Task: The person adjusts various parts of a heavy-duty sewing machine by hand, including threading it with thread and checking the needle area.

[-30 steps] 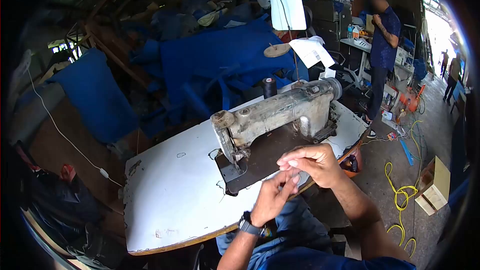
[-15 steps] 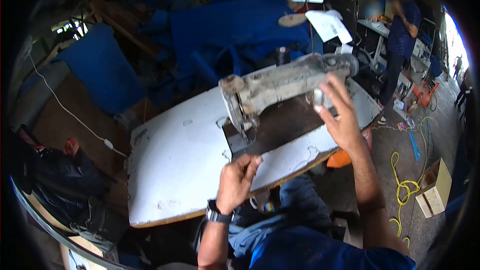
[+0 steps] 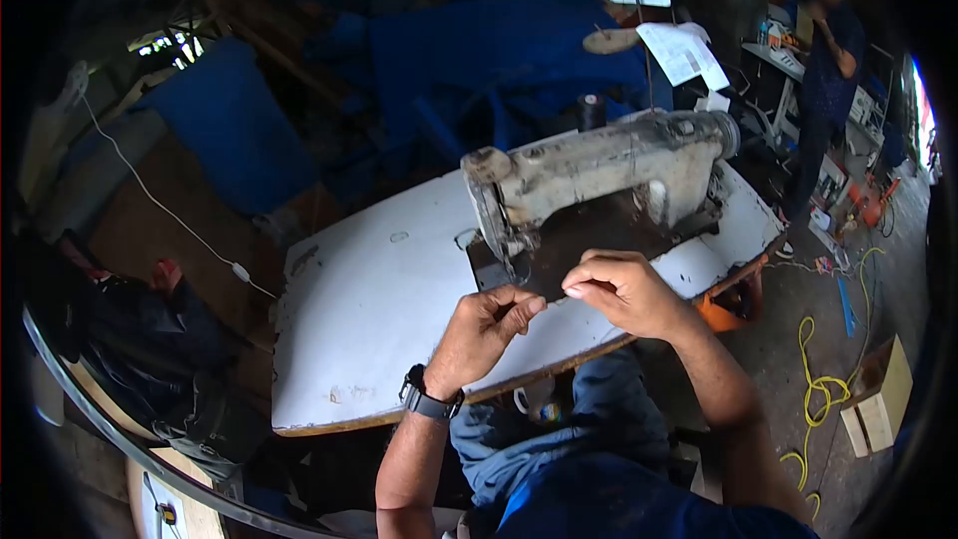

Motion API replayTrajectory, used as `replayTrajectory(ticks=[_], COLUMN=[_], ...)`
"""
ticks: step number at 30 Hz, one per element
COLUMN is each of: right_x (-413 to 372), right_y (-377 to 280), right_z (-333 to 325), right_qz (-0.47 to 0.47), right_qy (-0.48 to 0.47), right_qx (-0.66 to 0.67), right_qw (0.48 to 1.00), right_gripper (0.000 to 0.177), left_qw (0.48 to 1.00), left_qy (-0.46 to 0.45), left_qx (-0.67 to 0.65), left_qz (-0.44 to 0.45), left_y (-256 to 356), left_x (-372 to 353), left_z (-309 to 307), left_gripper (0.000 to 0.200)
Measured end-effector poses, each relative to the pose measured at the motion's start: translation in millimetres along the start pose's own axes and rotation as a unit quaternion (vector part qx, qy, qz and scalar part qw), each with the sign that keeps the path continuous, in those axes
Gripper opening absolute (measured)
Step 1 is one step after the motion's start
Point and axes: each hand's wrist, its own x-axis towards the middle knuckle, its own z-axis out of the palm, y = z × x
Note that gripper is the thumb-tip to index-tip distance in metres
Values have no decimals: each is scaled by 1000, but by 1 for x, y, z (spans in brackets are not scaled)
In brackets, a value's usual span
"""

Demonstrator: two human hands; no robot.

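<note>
A worn, cream-coloured sewing machine (image 3: 599,170) stands on a white table (image 3: 379,309) in front of me. My left hand (image 3: 489,329), with a black watch (image 3: 429,401) on the wrist, hovers over the table's near edge with thumb and fingers pinched. My right hand (image 3: 619,289) is just to its right, fingertips also pinched and pointing at the left hand. Both hands are in front of the machine's needle end, apart from it. Anything held between the fingers is too thin to make out.
A black thread spool (image 3: 591,112) stands behind the machine. Blue fabric (image 3: 479,50) is piled beyond the table. A person (image 3: 828,70) stands at a bench at the back right. A yellow cable (image 3: 813,389) and a cardboard box (image 3: 878,394) lie on the floor at right.
My right hand came back from the machine's body to the table's near edge and closed its fingers. My left hand rose slightly and pinched. The view shifted a little.
</note>
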Motion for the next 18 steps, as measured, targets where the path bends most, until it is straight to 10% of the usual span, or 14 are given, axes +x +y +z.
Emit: replayTrajectory(ticks=[7, 10, 14, 18], right_x=[-8, -4, 6, 6], right_y=[17, 10, -3, 6], right_z=[-21, -10, 10, 29], right_qz=[86, -39, -42, -14], right_qy=[35, 88, 9, 8], right_qx=[-51, -197, 0, 113], right_qw=[994, 976, 999, 994], right_gripper=[9, 20, 54, 39], left_qw=[1000, 999, 998, 994], left_qy=[12, 11, -16, -22], left_qx=[-6, 36, 61, 103], left_qz=[-9, -9, 17, 7], left_y=[-8, -6, 5, 20], left_x=[10, 11, 11, 11], left_z=[-13, -9, -4, -8], left_gripper=[27, 24, 23, 26])
